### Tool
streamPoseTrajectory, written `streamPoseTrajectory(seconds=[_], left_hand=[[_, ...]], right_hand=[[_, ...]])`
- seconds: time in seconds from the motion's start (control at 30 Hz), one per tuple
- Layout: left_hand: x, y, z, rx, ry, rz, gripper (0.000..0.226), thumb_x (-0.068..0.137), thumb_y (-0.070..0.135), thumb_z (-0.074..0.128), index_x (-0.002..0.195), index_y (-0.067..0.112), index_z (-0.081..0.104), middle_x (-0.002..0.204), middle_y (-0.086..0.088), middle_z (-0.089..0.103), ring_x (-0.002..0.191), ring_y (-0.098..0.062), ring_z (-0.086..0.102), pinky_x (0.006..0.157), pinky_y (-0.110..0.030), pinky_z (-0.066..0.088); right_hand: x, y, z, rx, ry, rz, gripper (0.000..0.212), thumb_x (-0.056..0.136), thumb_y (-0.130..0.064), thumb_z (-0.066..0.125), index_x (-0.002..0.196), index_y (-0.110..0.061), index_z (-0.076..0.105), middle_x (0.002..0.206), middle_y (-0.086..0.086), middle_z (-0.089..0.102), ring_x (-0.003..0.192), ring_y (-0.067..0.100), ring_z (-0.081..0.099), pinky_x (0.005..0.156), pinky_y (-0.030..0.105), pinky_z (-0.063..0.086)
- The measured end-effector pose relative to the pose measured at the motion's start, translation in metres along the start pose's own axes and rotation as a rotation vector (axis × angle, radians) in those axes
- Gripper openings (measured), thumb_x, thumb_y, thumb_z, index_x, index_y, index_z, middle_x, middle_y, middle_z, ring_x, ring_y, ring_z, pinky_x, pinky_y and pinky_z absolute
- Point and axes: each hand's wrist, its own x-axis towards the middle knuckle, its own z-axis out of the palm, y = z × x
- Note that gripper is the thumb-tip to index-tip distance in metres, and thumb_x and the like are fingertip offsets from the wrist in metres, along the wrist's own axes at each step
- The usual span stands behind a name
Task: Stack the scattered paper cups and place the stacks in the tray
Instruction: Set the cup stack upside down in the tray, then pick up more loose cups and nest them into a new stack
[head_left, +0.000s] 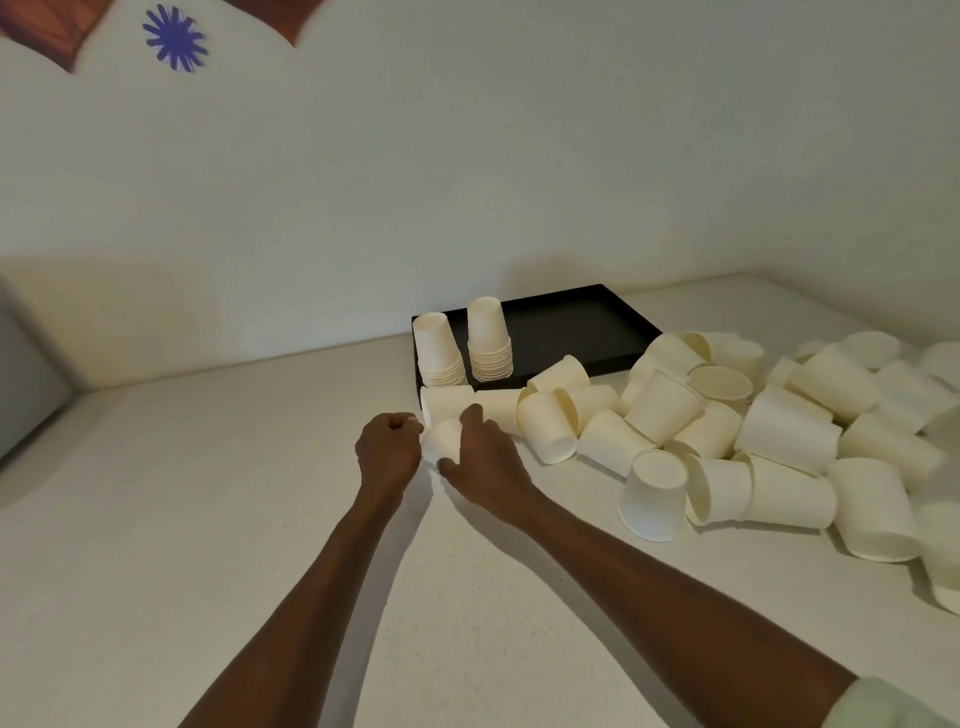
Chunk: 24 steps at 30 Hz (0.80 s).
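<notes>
Nearest the wearer, both hands meet on one paper cup (442, 441) lying on the white table (208, 519). The right hand (485, 457) wraps the cup's side, thumb under the near end and fingers curled over the top; the left hand (389, 447) is curled just beside the cup's other side, fingertips at its wall, though whether it actually pinches the cup or only steadies it cannot be told.

The cup looks thin-walled and very light, stiff only at its rolled rim and flat base. I judge a soft hold around the mid-wall or at the rim safest, since a hard squeeze would crease it, and nested cups may stick together.

Just beyond the grip lie more loose cups (548, 426), touching one another on their sides, and the heap spreads away to the right of the held cup. Farther still, behind the grip, sits the black tray (571, 322) with two upturned stacks (489, 338) standing in its left end, side by side. Most of the tray floor is bare, and many cups remain unstacked.
</notes>
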Motion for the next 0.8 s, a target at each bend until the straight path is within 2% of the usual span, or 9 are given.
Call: streamPoseTrajectory(seconds=[0.1, 0.13, 0.23, 0.27, 0.37, 0.5, 0.6, 0.7, 0.8], left_hand=[[0.01, 0.004, 0.008, 0.011, 0.027, 0.024, 0.021, 0.093, 0.02, 0.056, 0.103, 0.006, 0.069, 0.109, -0.008, 0.07, 0.089, -0.017, 0.06, 0.079, -0.03, 0.045], [0.014, 0.006, 0.012, 0.028, 0.016, 0.028, 0.024, 0.093, 0.025, 0.058, 0.102, 0.006, 0.069, 0.109, -0.009, 0.07, 0.09, -0.019, 0.061, 0.08, -0.032, 0.046], [0.027, 0.01, 0.025, 0.113, -0.076, 0.01, 0.041, 0.089, 0.038, 0.063, 0.114, 0.006, 0.067, 0.118, -0.008, 0.067, 0.105, -0.026, 0.062, 0.095, -0.04, 0.048], [0.029, 0.009, 0.029, 0.127, -0.099, 0.007, 0.042, 0.087, 0.038, 0.065, 0.115, 0.007, 0.067, 0.118, -0.008, 0.067, 0.106, -0.026, 0.062, 0.096, -0.04, 0.048], [0.031, 0.004, 0.036, 0.135, -0.095, 0.027, 0.028, 0.085, 0.027, 0.068, 0.103, 0.006, 0.07, 0.104, -0.009, 0.07, 0.097, -0.026, 0.065, 0.084, -0.033, 0.049], [0.022, -0.002, 0.027, 0.133, -0.014, 0.025, 0.026, 0.087, 0.026, 0.067, 0.104, 0.006, 0.071, 0.104, -0.011, 0.071, 0.092, -0.026, 0.065, 0.091, -0.042, 0.052], [0.008, -0.001, 0.01, 0.098, 0.054, 0.068, 0.023, 0.089, 0.025, 0.065, 0.103, 0.009, 0.072, 0.104, -0.01, 0.071, 0.093, -0.028, 0.065, 0.088, -0.042, 0.053], [-0.018, 0.007, -0.012, 0.065, 0.08, 0.153, 0.026, 0.092, 0.024, 0.06, 0.113, 0.011, 0.07, 0.112, -0.007, 0.07, 0.097, -0.023, 0.063, 0.089, -0.035, 0.049], [-0.051, 0.018, -0.031, 0.021, 0.039, 0.24, 0.027, 0.094, 0.024, 0.059, 0.115, 0.013, 0.07, 0.11, -0.005, 0.071, 0.091, -0.018, 0.061, 0.08, -0.03, 0.045]], right_hand=[[-0.013, 0.009, -0.002, 0.093, 0.016, 0.059, 0.072, 0.082, -0.048, 0.067, 0.137, -0.018, 0.032, 0.133, 0.004, 0.05, 0.118, 0.022, 0.054, 0.1, 0.04, 0.048], [-0.018, 0.011, -0.004, 0.122, 0.027, 0.079, 0.072, 0.081, -0.05, 0.068, 0.137, -0.019, 0.033, 0.134, 0.002, 0.05, 0.119, 0.02, 0.053, 0.101, 0.039, 0.046], [-0.029, 0.019, -0.011, 0.206, 0.06, 0.093, 0.071, 0.081, -0.05, 0.068, 0.137, -0.022, 0.036, 0.135, 0.0, 0.049, 0.12, 0.017, 0.05, 0.103, 0.035, 0.042], [-0.032, 0.022, -0.014, 0.232, 0.067, 0.087, 0.069, 0.081, -0.049, 0.069, 0.136, -0.022, 0.038, 0.134, -0.001, 0.049, 0.119, 0.016, 0.05, 0.103, 0.033, 0.042], [-0.04, 0.029, -0.024, 0.312, 0.075, 0.099, 0.065, 0.081, -0.044, 0.071, 0.134, -0.024, 0.04, 0.131, -0.003, 0.049, 0.109, 0.009, 0.048, 0.1, 0.029, 0.042], [-0.051, 0.038, -0.034, 0.407, 0.032, 0.112, 0.066, 0.08, -0.04, 0.073, 0.134, -0.027, 0.037, 0.131, -0.004, 0.046, 0.103, 0.005, 0.042, 0.089, 0.023, 0.042], [-0.062, 0.046, -0.04, 0.443, 0.014, 0.096, 0.066, 0.078, -0.035, 0.075, 0.131, -0.03, 0.037, 0.13, -0.003, 0.047, 0.103, 0.006, 0.043, 0.083, 0.021, 0.041], [-0.074, 0.055, -0.047, 0.442, 0.05, 0.075, 0.063, 0.077, -0.029, 0.077, 0.128, -0.029, 0.039, 0.129, -0.003, 0.049, 0.104, 0.006, 0.043, 0.085, 0.021, 0.04], [-0.086, 0.061, -0.054, 0.442, 0.085, 0.081, 0.064, 0.079, -0.028, 0.076, 0.131, -0.025, 0.038, 0.131, -0.002, 0.048, 0.107, 0.005, 0.043, 0.092, 0.024, 0.04]])
